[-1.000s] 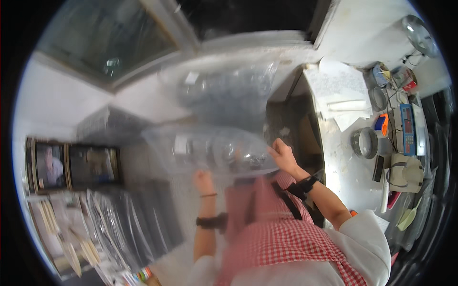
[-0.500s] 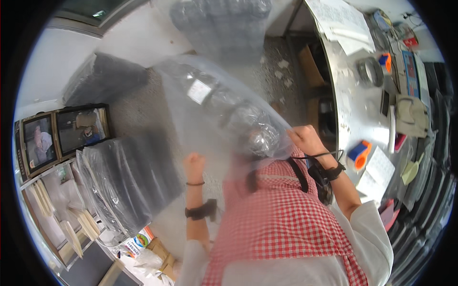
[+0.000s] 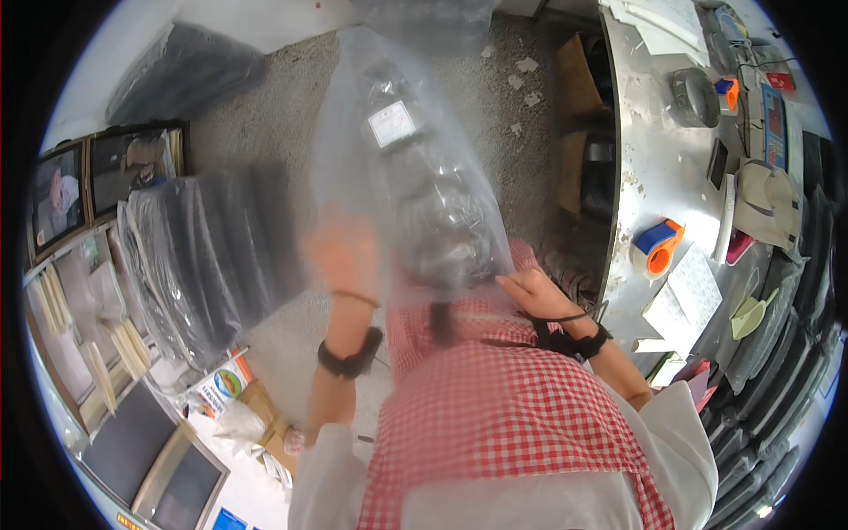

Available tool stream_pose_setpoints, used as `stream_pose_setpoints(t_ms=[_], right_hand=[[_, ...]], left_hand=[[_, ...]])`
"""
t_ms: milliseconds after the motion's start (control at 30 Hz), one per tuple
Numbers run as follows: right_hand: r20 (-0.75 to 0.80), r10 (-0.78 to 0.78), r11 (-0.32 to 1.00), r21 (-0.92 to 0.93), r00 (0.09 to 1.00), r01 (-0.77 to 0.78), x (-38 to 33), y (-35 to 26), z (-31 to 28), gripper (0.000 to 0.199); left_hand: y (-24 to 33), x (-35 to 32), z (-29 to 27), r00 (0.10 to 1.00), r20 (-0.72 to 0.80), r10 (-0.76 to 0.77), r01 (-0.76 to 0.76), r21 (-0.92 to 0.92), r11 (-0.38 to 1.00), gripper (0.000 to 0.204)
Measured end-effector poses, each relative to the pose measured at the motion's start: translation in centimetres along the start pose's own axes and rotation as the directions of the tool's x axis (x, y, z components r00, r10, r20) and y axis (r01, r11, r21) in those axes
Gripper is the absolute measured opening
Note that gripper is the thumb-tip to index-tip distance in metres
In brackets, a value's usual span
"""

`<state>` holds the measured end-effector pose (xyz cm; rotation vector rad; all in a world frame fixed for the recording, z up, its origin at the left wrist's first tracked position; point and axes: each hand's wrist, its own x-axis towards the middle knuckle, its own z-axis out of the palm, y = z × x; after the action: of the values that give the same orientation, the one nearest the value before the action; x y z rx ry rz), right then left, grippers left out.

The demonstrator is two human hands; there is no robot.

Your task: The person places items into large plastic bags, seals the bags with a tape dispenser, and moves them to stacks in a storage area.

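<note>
In front of me hangs a large clear plastic bag point(image 3: 340, 132), its far end narrow and its near end wide. Dark items in shiny wrapping point(image 3: 433, 190) lie inside it, stacked lengthwise, with a white printed label point(image 3: 391, 124) near the far end. My right hand point(image 3: 530, 293) pinches the bag's near right corner. Beside the bag's near left edge is my left hand point(image 3: 344, 252). Motion smears its fingers, so whether it grips the film cannot be made out. Both wrists wear dark bands.
At right, a metal table point(image 3: 649, 168) bears orange-blue tape dispensers point(image 3: 659, 247), papers point(image 3: 685, 296) and a cap point(image 3: 764, 203). Dark wrapped bundles point(image 3: 212, 238) stand at left, and another point(image 3: 185, 71) farther off. Cardboard boxes point(image 3: 580, 75) sit under the table. Paper scraps point(image 3: 527, 64) dot the floor.
The bag has swung more upright, its far end reaching farther away. My right hand has come lower and slightly left, still on the bag's edge. My left hand has moved up and is blurred.
</note>
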<state>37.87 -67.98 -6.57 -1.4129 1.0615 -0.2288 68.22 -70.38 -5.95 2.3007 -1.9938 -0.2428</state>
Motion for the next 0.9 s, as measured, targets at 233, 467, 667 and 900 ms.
stream_pose_setpoints(t_ms=[233, 467, 667, 900], right_hand=[[0.168, 0.048, 0.998, 0.031, 0.985, -0.054, -2.0, 1.7, 0.5, 0.034], [0.264, 0.193, 0.946, 0.204, 0.945, -0.25, -0.9, -0.3, -0.4, 0.032], [-0.475, -0.488, 0.639, -0.766, 0.733, -0.071, 9.6, -6.3, 0.3, 0.026], [-0.633, 0.167, 0.928, -0.158, 0.756, -0.337, 14.2, 2.3, -9.3, 0.016]], left_hand=[[7.6, -3.4, 11.0, 0.678, 0.582, 0.448, -0.56, 0.014, 0.829, 0.106], [3.5, -2.4, 6.9, 0.891, 0.235, 0.388, -0.398, -0.003, 0.917, 0.097], [-8.9, 0.8, 3.5, 0.873, -0.234, -0.428, 0.459, 0.1, 0.883, 0.07], [-22.8, 0.2, 4.9, 0.917, 0.044, -0.396, 0.392, -0.285, 0.875, 0.017]])
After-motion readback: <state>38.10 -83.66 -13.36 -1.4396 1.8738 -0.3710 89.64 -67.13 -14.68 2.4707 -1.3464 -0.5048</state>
